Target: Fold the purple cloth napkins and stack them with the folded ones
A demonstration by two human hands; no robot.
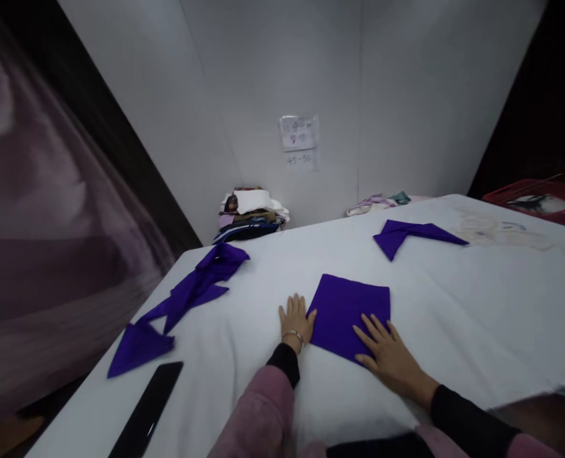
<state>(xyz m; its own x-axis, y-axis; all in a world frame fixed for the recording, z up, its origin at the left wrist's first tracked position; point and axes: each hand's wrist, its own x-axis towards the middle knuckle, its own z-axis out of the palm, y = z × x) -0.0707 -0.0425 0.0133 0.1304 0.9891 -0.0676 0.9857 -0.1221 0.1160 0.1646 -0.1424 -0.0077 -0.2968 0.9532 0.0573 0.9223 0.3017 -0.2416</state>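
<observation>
A flat, four-sided piece of purple cloth (342, 308) lies smooth on the white-covered table (263, 280) in front of me. My left hand (296, 321) rests at the cloth's left edge, fingers spread, the thumb at the border and the other fingers on the white cover. On the lower right part of the cloth lies my right hand (390, 356), palm down with its fingers apart. Neither hand grips anything. A crumpled length of purple cloth (196, 283) trails along the table's left side, and a smaller folded purple piece (397, 235) lies toward the back right.
A dark, glossy flat object (149, 407) lies at the front left. Folded fabrics (251, 216) are stacked behind the table by the wall, under paper signs (300, 133). Pale cloth (502, 232) and a red tray (535, 197) are at the right. Pinkish fabric hangs on the left.
</observation>
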